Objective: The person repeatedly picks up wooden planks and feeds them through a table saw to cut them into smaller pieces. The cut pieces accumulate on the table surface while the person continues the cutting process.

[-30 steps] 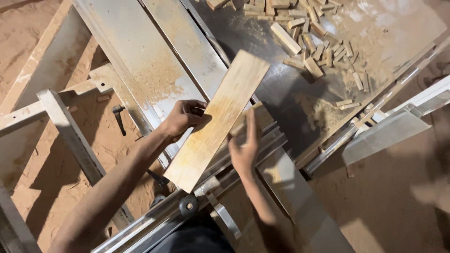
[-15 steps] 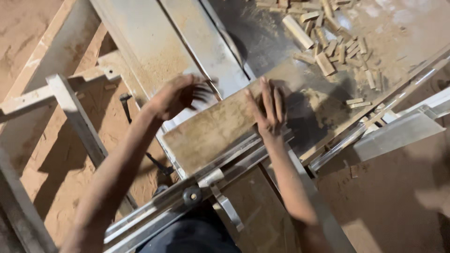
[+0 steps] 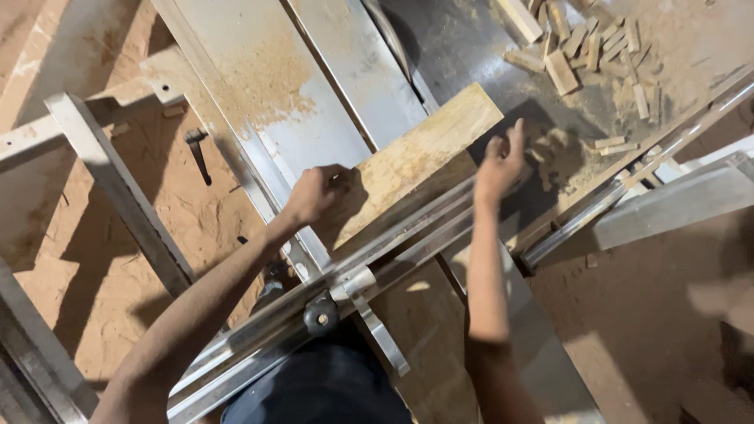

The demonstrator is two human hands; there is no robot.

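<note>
I look down on a metal saw tabletop (image 3: 259, 71), its brushed grey panels running diagonally and dusted with pale sawdust. Beyond its left edge there is open room over a floor of orange-brown sawdust (image 3: 86, 251), crossed by a grey metal frame bar (image 3: 118, 188). On the right a pale metal extension (image 3: 667, 204) reaches out over more sawdust-covered floor.

A ribbed aluminium fence rail (image 3: 377, 251) runs diagonally from lower left toward the right, with a black knob (image 3: 320, 316) near its lower end. Against its far side lies a flat wooden board (image 3: 416, 157), rectangular, pale yellow, rough-grained, its far corner near the thin saw blade (image 3: 389, 35).

My left hand (image 3: 314, 192) rests curled on the board's near left end, its grip closed against the wood. My right hand (image 3: 501, 161) hangs just past the board's right edge, fingers loosely spread and holding nothing; I cannot tell whether it touches the board.

At the upper right, well apart from both hands, a heap of small wooden offcut blocks (image 3: 581, 47) lies scattered on the dark, dusty part of the tabletop.
</note>
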